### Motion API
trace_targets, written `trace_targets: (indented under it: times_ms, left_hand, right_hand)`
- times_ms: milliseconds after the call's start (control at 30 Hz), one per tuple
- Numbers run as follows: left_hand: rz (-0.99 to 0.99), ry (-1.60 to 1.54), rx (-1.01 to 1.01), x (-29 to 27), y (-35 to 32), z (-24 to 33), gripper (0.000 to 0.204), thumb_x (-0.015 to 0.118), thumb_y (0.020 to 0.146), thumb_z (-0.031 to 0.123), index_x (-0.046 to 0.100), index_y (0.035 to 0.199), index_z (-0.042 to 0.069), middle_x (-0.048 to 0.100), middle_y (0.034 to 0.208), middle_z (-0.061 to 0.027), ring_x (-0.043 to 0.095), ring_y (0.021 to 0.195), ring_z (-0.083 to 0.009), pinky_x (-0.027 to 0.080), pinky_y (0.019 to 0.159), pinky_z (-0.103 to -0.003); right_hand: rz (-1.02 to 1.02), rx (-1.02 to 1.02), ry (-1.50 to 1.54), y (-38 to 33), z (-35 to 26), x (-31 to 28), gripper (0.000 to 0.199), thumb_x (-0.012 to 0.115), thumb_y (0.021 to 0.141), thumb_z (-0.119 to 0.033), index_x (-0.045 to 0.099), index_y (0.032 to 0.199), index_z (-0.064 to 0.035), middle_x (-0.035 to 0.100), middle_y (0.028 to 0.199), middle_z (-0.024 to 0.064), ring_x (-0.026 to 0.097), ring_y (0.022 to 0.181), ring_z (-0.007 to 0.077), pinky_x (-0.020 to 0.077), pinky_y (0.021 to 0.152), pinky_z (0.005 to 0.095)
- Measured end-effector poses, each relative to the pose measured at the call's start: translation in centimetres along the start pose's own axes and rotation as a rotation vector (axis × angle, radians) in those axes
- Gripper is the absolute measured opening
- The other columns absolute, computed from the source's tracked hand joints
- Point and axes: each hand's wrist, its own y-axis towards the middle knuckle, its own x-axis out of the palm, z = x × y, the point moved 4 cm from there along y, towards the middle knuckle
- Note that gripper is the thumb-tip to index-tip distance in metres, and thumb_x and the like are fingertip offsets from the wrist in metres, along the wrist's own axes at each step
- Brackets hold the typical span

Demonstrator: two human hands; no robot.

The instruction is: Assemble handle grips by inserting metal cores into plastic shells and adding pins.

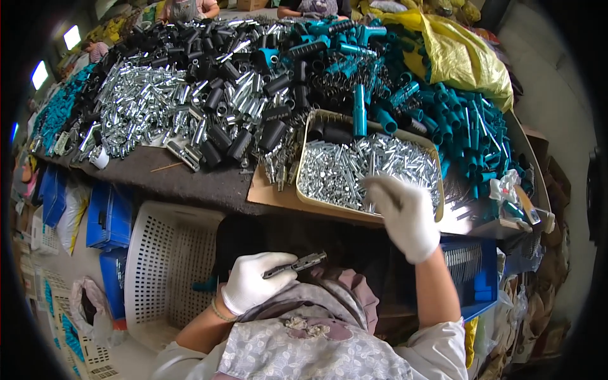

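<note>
In a white glove, my left hand is closed around a narrow, dark grey metal part above my lap. One end of that part sticks out past the fingers, pointing right. My right hand, gloved too, reaches over the front right of a cream tray. Its fingers are bent and drawn together just above small shiny metal pins heaped inside; whatever they pinch, if anything, is hidden. Black grips and an upright teal tube stand at the tray's back side.
Loose silver sleeves, black handles and teal handles pile across the table. A yellow sack lies at the back right. Below are a white perforated basket and a blue bin. Co-workers sit across the table.
</note>
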Motion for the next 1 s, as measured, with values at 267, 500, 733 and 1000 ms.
trace_targets:
  times_ms: [267,500,733,1000]
  left_hand:
    - [0.033,-0.087,-0.034,0.1,-1.2,0.5,0.026,0.081,0.080,0.010,0.072,0.103,0.000,0.073,0.086,-0.0166,0.072,0.070,-0.0222,0.056,0.062,-0.029]
    - [0.032,-0.085,-0.061,-0.2,-1.4,0.2,0.025,0.079,0.082,0.011,0.072,0.103,0.000,0.073,0.091,-0.0161,0.073,0.074,-0.0250,0.057,0.065,-0.031]
    - [0.046,-0.141,-0.152,-1.1,-1.1,-1.4,0.025,0.078,0.082,0.007,0.070,0.104,-0.002,0.073,0.091,-0.0163,0.073,0.075,-0.0216,0.056,0.065,-0.029]
    - [0.026,-0.220,-0.182,-0.8,1.0,-1.0,0.027,0.078,0.081,0.007,0.071,0.105,-0.002,0.073,0.089,-0.0165,0.073,0.075,-0.0208,0.055,0.066,-0.030]
  right_hand:
    - [0.124,0.057,-0.713,16.7,6.7,1.2,0.034,0.070,0.085,-0.035,0.068,0.104,-0.0069,0.072,0.094,0.0178,0.069,0.091,0.0380,0.0546,0.079,0.0456]
    - [0.146,0.284,-0.672,18.9,8.5,2.4,0.051,0.073,0.081,-0.030,0.056,0.116,0.0032,0.071,0.103,0.0254,0.069,0.098,0.0400,0.0541,0.087,0.0466]
    - [0.243,0.209,0.333,10.9,4.4,-1.6,0.058,0.070,0.087,-0.016,0.050,0.138,0.0031,0.067,0.086,0.0078,0.062,0.060,0.0115,0.0521,0.053,0.0251]
    - [0.129,0.553,1.050,-7.0,3.1,3.8,0.045,0.065,0.089,-0.007,0.045,0.129,0.0016,0.063,0.098,0.0141,0.070,0.077,0.0224,0.0617,0.070,0.0365]
